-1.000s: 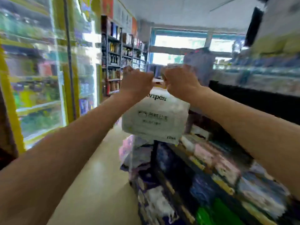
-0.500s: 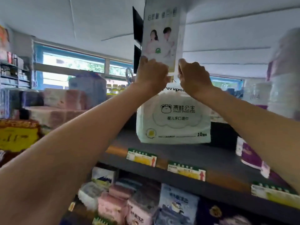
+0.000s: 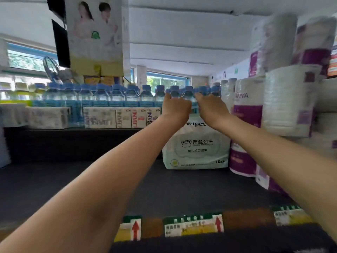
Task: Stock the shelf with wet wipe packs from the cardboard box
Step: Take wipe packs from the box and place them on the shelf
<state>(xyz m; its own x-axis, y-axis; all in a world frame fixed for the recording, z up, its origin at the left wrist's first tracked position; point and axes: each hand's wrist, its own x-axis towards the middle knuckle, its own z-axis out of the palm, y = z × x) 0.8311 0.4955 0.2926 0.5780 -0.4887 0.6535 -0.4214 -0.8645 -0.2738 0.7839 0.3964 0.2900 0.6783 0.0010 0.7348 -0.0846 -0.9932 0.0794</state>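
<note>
Both hands, left hand point(image 3: 175, 106) and right hand point(image 3: 209, 108), are pinching the wipes pack point(image 3: 196, 148) top, standing it on the shelf point(image 3: 73, 179); release is remaining, box unseen.

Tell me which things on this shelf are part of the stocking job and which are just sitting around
Part of the job:
wet wipe pack
left hand
right hand
shelf

Just sitting around:
water bottles
tissue rolls
price labels
hanging poster
</note>
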